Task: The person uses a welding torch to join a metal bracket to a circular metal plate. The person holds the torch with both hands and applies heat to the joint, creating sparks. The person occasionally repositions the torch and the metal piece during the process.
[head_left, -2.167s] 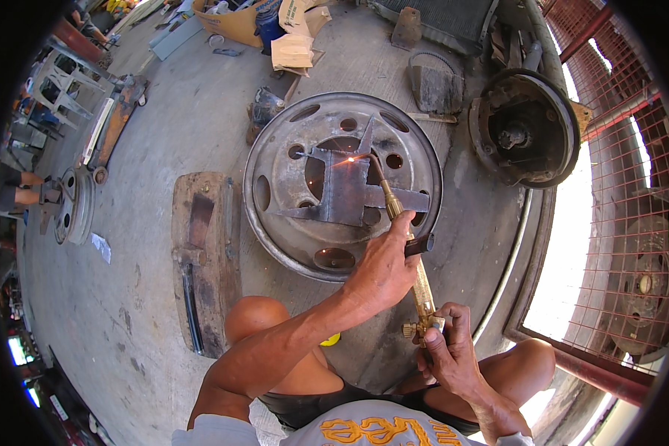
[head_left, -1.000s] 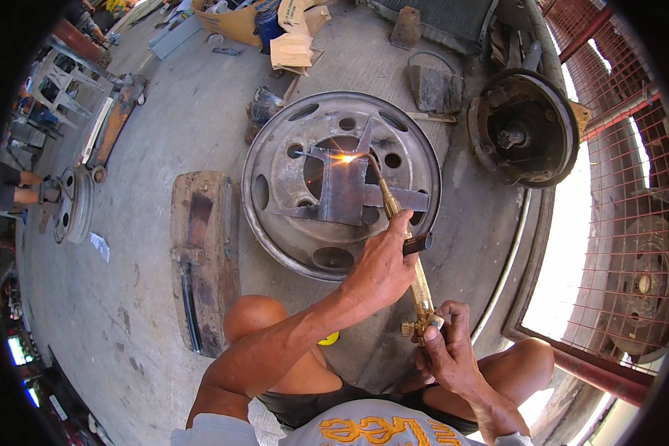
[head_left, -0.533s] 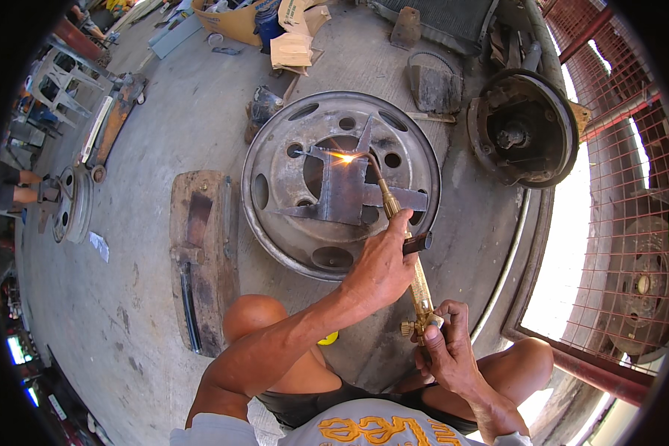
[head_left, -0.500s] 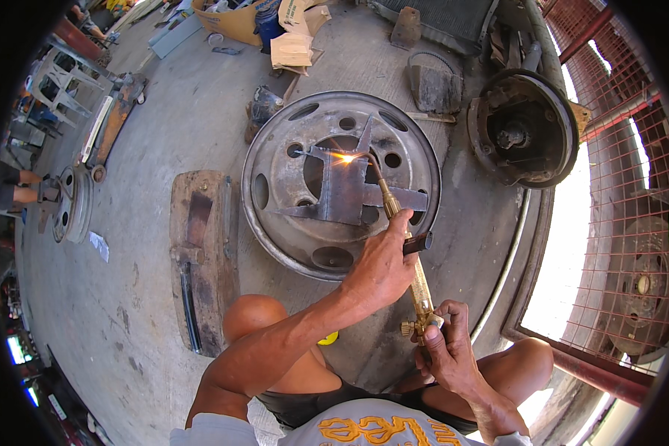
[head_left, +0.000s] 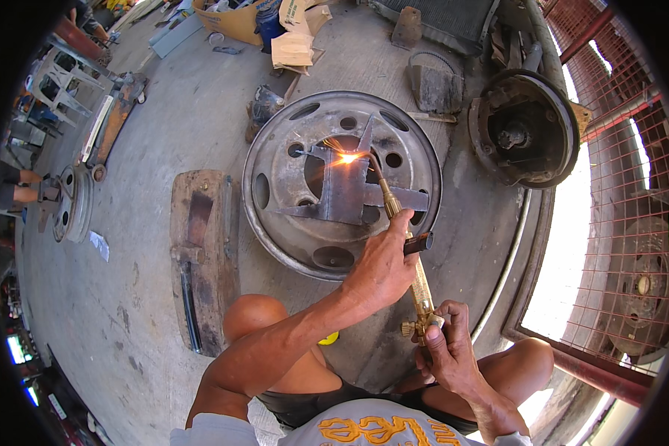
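Brass torch [head_left: 421, 286], slanted right of centre, bent tip up, orange glow at its end. Dark steel plate [head_left: 343, 192]: mid-frame, jagged edges, glow near upper edge.

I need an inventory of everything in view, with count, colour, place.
torch: one, brass, in both hands
cut plate: one, dark grey, on large wheel
large wheel: one, grey, centre floor
glow: one, orange, at torch tip
rusty block: one, brown, left of large wheel
smaller wheel: one, grey, far left
drum: one, black, upper right
cardboard box: one, brown, top
chair: one, white, upper left
other scrap: several, dark, top right
mesh fence: one, red, right
other people: count unclear, far left
legs: two, bare, bottom
left hand: one, bare, on torch barrel
right hand: one, bare, at torch valve
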Demonstrator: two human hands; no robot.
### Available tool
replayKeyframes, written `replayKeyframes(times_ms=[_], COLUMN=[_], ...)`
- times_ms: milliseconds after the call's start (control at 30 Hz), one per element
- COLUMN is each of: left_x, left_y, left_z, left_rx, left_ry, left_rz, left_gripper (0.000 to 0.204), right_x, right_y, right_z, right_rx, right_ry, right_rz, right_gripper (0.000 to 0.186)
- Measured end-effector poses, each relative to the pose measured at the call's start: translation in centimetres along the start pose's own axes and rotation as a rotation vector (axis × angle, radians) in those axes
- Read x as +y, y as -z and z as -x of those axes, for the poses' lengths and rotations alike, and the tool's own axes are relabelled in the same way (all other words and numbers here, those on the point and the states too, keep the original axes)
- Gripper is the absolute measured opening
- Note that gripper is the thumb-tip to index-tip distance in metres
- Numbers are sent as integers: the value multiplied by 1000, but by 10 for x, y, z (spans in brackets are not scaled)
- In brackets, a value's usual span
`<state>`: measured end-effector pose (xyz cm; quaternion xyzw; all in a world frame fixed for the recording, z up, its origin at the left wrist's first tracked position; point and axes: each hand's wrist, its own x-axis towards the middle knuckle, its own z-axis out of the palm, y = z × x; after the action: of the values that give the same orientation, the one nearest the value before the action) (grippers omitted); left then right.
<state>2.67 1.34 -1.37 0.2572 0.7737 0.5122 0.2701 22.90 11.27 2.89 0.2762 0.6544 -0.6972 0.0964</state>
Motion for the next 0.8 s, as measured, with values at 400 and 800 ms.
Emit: replayKeyframes(times_ms=[400,800], left_x=[0,-2], left_y=[0,-2], left_z=[0,5], left_rx=[-3,14], left_ry=[-4,-25], left_rz=[13,12], left_gripper=[64,62], right_x=[-2,-2], right_y=[-1,-1], right_z=[0,4], right_rx=[5,-2], right_ry=[4,-1], right_rz=[6,1], right_gripper=[41,40])
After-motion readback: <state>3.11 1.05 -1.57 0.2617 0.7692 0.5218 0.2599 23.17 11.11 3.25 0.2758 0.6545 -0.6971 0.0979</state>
